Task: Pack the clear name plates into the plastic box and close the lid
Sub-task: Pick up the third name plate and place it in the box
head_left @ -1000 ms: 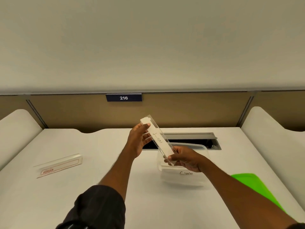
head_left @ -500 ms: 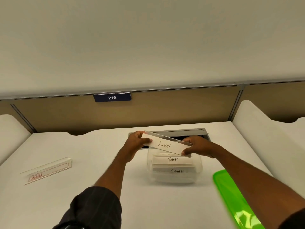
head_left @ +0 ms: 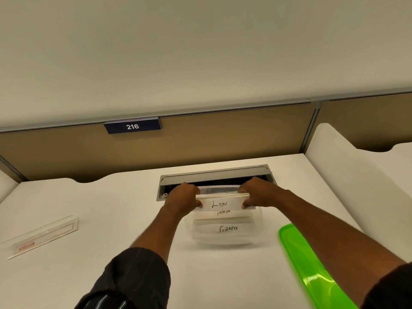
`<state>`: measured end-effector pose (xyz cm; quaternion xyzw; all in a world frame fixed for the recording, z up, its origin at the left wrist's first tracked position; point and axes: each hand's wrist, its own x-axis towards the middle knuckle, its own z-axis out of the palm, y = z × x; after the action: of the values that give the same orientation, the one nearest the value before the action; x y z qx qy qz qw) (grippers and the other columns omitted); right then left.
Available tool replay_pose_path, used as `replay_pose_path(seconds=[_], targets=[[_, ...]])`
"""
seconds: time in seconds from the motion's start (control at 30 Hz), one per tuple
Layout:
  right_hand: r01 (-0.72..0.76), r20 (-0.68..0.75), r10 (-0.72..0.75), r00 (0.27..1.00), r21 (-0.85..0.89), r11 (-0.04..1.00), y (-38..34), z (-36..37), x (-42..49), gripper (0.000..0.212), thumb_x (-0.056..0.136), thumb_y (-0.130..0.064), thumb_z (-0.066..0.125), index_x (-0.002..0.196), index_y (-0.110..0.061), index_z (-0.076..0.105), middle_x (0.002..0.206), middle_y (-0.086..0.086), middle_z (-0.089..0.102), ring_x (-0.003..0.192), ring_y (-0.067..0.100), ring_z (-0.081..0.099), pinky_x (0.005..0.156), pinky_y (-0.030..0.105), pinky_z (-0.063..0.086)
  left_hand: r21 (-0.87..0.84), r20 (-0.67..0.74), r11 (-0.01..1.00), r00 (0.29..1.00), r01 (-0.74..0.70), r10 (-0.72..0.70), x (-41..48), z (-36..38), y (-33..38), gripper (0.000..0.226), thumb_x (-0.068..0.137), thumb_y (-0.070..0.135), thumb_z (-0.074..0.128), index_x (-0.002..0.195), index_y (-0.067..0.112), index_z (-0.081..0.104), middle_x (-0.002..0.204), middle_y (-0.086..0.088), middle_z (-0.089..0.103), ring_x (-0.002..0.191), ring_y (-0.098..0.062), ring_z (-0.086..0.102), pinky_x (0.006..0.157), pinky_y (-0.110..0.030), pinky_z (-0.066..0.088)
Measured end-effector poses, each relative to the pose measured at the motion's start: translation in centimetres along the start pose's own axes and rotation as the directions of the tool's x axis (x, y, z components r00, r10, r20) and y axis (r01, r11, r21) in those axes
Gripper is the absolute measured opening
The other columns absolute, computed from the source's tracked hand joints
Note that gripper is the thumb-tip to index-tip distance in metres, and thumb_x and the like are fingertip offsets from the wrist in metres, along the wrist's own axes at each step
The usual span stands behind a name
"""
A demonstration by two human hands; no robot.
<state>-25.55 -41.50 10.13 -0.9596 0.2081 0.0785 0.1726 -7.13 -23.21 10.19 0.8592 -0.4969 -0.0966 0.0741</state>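
A clear name plate marked LION [head_left: 221,203] is held level over the back of the clear plastic box [head_left: 225,238]. My left hand [head_left: 181,198] pinches its left end and my right hand [head_left: 256,194] pinches its right end. Inside the box stand two plates, one marked PANDA [head_left: 223,212] and one marked GIRAFFE [head_left: 228,229]. Another clear name plate [head_left: 43,236] with a red-edged label lies flat on the table at the far left. The green lid [head_left: 312,268] lies on the table to the right of the box.
A grey cable hatch [head_left: 214,172] is open in the white table [head_left: 111,219] just behind the box. A tan partition with a sign reading 216 [head_left: 132,126] closes the back. White side panels rise at both sides.
The LION plate has turned from a steep tilt to level and come down over the box's back. Both hands moved with it, now one at each end.
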Motion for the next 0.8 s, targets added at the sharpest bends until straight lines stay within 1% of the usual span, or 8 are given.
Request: replay_pose_path(seconds=[0.07, 0.13, 0.23, 0.3, 0.4, 0.47, 0.53, 0.8], targets=[[-0.001, 0.017, 0.002, 1.000, -0.054, 0.999, 0.3, 0.5, 0.5, 0.036, 0.074, -0.036, 0.076, 0.102, -0.014, 0.068, 0.101, 0.005, 0.069, 0.091, 0.022, 0.063, 0.073, 0.030, 0.051, 0.086, 0.022, 0.996, 1.000, -0.021, 0.019, 0.6, 0.6, 0.5, 0.036, 0.078, 0.033, 0.075, 0.109, 0.017, 0.070, 0.106, -0.005, 0.071, 0.096, -0.024, 0.066, 0.084, -0.035, 0.053], [-0.006, 0.029, 0.010, 1.000, -0.110, 0.994, 0.5, 1.1, 0.9, 0.040, 0.075, -0.037, 0.076, 0.105, -0.012, 0.067, 0.103, 0.007, 0.068, 0.093, 0.024, 0.063, 0.073, 0.030, 0.050, 0.155, 0.022, 0.986, 0.998, -0.064, 0.061, 1.2, 1.4, 1.0, 0.034, 0.080, 0.030, 0.074, 0.111, 0.016, 0.069, 0.108, -0.006, 0.070, 0.097, -0.025, 0.067, 0.085, -0.036, 0.054], [0.001, 0.054, 0.008, 0.998, -0.178, 0.984, 1.0, 1.9, 1.7, 0.041, 0.078, -0.035, 0.074, 0.110, -0.011, 0.063, 0.110, 0.010, 0.065, 0.095, 0.026, 0.062, 0.075, 0.031, 0.049, 0.227, 0.028, 0.965, 0.991, -0.132, 0.129, 2.1, 2.7, 1.6, 0.035, 0.083, 0.020, 0.070, 0.117, 0.018, 0.066, 0.109, -0.008, 0.070, 0.097, -0.027, 0.067, 0.083, -0.037, 0.054], [0.021, 0.058, -0.008, 0.998, -0.224, 0.974, 1.1, 2.4, 2.1, 0.041, 0.081, -0.031, 0.072, 0.115, -0.011, 0.061, 0.114, 0.012, 0.063, 0.099, 0.028, 0.062, 0.077, 0.033, 0.049, 0.263, 0.042, 0.954, 0.990, -0.144, 0.137, 2.5, 3.4, 1.7, 0.033, 0.084, 0.014, 0.067, 0.117, 0.016, 0.065, 0.108, -0.010, 0.069, 0.098, -0.028, 0.066, 0.082, -0.039, 0.054], [0.065, 0.085, -0.044, 0.995, -0.270, 0.961, 1.1, 3.3, 3.1, 0.041, 0.084, -0.021, 0.068, 0.123, -0.012, 0.056, 0.119, 0.014, 0.062, 0.104, 0.030, 0.061, 0.080, 0.034, 0.049, 0.270, 0.074, 0.954, 0.990, -0.133, 0.117, 3.0, 4.6, 1.5, 0.028, 0.085, 0.010, 0.065, 0.113, 0.011, 0.066, 0.109, -0.011, 0.068, 0.098, -0.028, 0.066, 0.083, -0.038, 0.056], [0.091, 0.126, -0.054, 0.991, -0.307, 0.947, 1.0, 3.9, 3.8, 0.033, 0.086, -0.018, 0.063, 0.117, -0.010, 0.057, 0.116, 0.015, 0.062, 0.102, 0.030, 0.060, 0.078, 0.033, 0.047, 0.283, 0.105, 0.950, 0.989, -0.129, 0.103, 3.3, 5.4, 1.3, 0.026, 0.086, 0.008, 0.063, 0.112, 0.009, 0.066, 0.112, -0.013, 0.066, 0.099, -0.028, 0.065, 0.084, -0.038, 0.056], [0.101, 0.157, -0.051, 0.986, -0.332, 0.938, 1.0, 4.6, 4.3, 0.025, 0.088, -0.016, 0.059, 0.112, -0.008, 0.057, 0.114, 0.016, 0.061, 0.102, 0.030, 0.060, 0.079, 0.035, 0.048, 0.288, 0.120, 0.950, 0.989, -0.123, 0.092, 3.6, 6.2, 1.0, 0.025, 0.087, 0.005, 0.061, 0.112, 0.008, 0.066, 0.115, -0.016, 0.064, 0.101, -0.029, 0.065, 0.085, -0.038, 0.056], [0.089, 0.157, -0.031, 0.987, -0.379, 0.921, 1.1, 6.0, 5.5, 0.023, 0.089, -0.013, 0.057, 0.111, -0.006, 0.057, 0.114, 0.017, 0.060, 0.103, 0.030, 0.059, 0.081, 0.034, 0.047, 0.281, 0.112, 0.953, 0.990, -0.115, 0.087, 4.8, 7.3, 1.0, 0.028, 0.089, 0.004, 0.060, 0.116, 0.007, 0.066, 0.116, -0.014, 0.065, 0.104, -0.029, 0.064, 0.090, -0.039, 0.055]])
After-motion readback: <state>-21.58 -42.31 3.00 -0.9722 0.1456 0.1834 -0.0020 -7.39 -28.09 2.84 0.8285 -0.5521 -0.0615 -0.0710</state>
